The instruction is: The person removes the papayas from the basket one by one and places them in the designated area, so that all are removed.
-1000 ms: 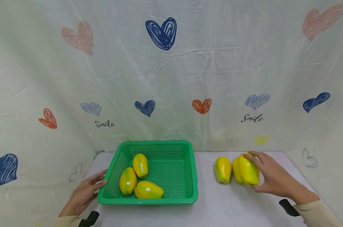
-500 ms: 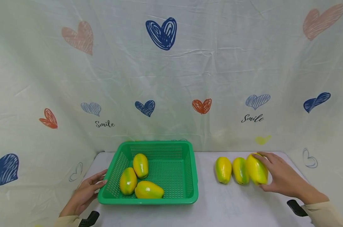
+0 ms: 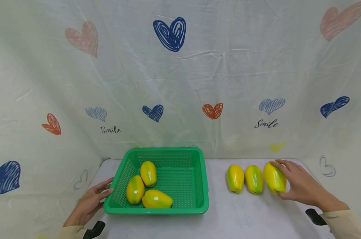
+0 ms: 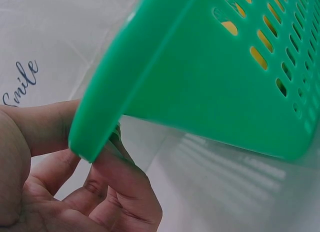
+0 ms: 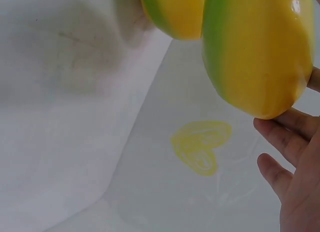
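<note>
My right hand (image 3: 303,186) holds a glossy yellow-green papaya (image 3: 274,177), thumb at its near end and fingers at its far end. In the right wrist view the fingers (image 5: 285,137) touch the lower end of this papaya (image 5: 260,52). To its left on the table lie two more, a middle papaya (image 3: 254,179) and a left papaya (image 3: 235,178). My left hand (image 3: 89,202) pinches the left rim of a green plastic basket (image 3: 156,211). In the left wrist view the thumb and fingers (image 4: 130,187) lie on either side of the rim (image 4: 107,102).
Inside the basket are three papayas: one at the back (image 3: 148,173), one at the left (image 3: 135,189) and one lying sideways (image 3: 157,199) in front. A white table (image 3: 228,219) bears everything. Behind it hangs a pale curtain (image 3: 180,79) printed with hearts.
My right hand has moved right with its papaya, away from the middle one, which now shows fully with a gap between them. The left hand and the basket have stayed put.
</note>
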The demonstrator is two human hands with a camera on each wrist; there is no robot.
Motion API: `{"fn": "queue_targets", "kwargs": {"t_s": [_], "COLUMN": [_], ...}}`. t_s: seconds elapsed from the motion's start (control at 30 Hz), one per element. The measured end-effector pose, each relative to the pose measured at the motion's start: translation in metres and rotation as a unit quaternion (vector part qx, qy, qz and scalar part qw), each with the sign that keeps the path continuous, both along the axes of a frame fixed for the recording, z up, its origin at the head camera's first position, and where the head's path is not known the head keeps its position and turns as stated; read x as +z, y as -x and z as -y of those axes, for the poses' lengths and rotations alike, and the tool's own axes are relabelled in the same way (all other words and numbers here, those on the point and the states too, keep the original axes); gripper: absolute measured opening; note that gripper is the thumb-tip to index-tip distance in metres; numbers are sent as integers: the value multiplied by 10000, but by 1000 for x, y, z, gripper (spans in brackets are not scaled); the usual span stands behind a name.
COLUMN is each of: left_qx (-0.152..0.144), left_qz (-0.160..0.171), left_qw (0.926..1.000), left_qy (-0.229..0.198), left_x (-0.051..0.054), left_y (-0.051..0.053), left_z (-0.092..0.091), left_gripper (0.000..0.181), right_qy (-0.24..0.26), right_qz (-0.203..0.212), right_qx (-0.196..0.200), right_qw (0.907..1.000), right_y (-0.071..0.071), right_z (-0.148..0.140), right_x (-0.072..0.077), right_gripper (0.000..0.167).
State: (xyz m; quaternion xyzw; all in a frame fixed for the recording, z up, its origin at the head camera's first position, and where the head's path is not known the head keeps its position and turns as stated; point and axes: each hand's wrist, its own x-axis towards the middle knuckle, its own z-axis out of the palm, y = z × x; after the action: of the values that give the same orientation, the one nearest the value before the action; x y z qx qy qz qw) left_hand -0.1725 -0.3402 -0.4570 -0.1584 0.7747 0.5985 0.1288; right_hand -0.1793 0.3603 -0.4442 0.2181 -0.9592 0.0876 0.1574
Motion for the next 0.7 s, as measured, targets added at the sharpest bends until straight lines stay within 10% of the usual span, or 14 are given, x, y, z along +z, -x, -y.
{"fn": "queue_targets", "kwargs": {"t_s": [0.7], "left_qx": [35], "left_qz": [-30], "left_qw": [10000], "left_qy": [-53], "left_x": [0], "left_y": [-1], "left_z": [0], "left_gripper": [67], "right_qy": [-153], "right_qz": [610], "right_qx": [-167], "right_qw": [9979], "right_y": [14], "right_z": [-23], "right_x": [-37], "right_gripper": [100]}}
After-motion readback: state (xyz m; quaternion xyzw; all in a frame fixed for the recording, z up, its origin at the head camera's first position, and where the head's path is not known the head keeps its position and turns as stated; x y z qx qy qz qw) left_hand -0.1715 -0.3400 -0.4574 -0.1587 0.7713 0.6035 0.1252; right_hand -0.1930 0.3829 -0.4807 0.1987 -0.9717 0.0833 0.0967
